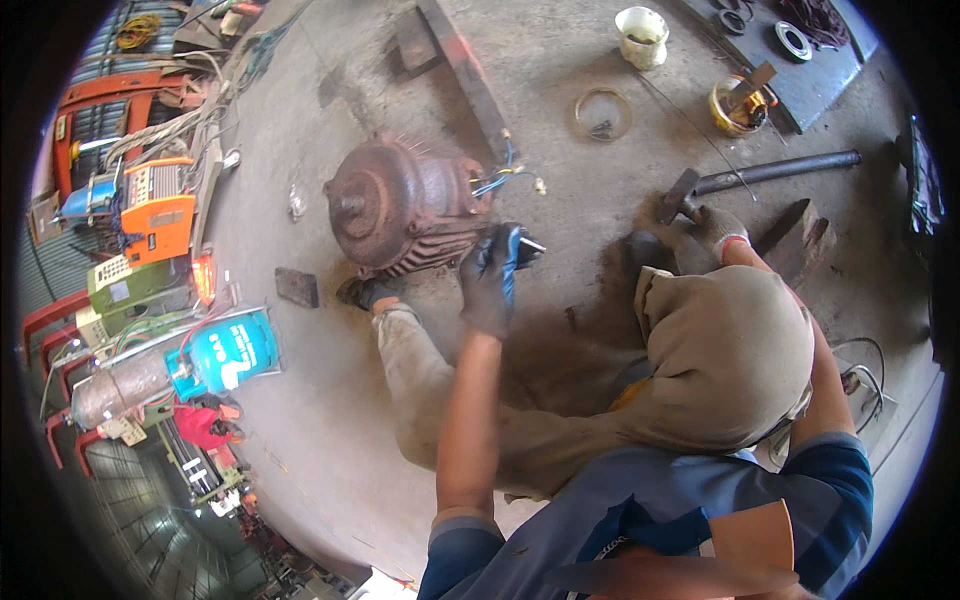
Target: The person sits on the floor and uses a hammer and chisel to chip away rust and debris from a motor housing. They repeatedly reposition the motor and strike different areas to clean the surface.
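Note:
A rusty electric motor (pixel 400 205) lies on the concrete floor with coloured wires (pixel 505 178) coming out of its right side. My left hand (pixel 490 280), in a blue and black glove, holds a thin metal tool (pixel 531 243) against the motor's right flank. My right hand (pixel 716 230), in a grey glove with a red cuff, reaches past a crouching person's beige hood (pixel 725 350) and grips a hammer (pixel 680 195) low over the floor. That person's gloved hand (pixel 365 292) rests at the motor's lower edge.
A long steel pipe (pixel 775 170), a white bucket (pixel 641 35), a yellow can (pixel 740 105) and a metal ring (pixel 602 112) lie beyond the motor. At the left stand a blue gas cylinder (pixel 225 352) and an orange machine (pixel 155 210). A small dark plate (pixel 297 287) lies nearby.

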Available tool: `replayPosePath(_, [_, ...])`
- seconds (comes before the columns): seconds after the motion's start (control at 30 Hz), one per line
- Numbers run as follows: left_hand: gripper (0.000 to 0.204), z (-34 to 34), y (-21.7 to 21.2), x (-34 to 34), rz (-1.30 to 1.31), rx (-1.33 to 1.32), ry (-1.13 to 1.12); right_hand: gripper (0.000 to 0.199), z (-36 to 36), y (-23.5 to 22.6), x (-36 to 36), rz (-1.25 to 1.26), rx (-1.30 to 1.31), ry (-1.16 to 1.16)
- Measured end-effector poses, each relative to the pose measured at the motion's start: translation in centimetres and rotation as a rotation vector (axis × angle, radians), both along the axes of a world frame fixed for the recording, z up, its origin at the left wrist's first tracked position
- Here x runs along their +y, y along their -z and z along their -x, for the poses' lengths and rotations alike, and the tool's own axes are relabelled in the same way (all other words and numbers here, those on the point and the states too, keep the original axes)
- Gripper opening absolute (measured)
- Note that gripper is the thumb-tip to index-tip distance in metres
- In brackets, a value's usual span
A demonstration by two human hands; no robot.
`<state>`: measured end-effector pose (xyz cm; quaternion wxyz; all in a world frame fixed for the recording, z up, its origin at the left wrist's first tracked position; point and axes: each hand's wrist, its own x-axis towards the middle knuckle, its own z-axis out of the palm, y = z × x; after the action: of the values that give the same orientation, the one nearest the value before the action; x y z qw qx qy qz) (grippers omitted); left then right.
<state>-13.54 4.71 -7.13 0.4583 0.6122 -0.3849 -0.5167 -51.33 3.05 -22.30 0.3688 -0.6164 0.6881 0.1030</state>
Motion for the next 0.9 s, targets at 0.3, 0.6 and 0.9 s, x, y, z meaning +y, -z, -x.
replayPosePath(0.3, [0.031,6.7,14.8,-2.1,-0.208,0.165,0.035,0.049,0.6,1.5,0.5,0.016,-0.026,0.056])
replayPosePath(0.6, [0.032,8.2,20.5,-5.4,-0.029,-0.689,0.329,0.045,0.2,-3.2,-0.7,0.024,0.056,-0.138])
replayPosePath(0.9, [0.035,-1.5,15.6,-2.5,-0.377,-0.830,0.433,0.044,0.8,-5.0,-2.3,0.387,-0.051,0.083])
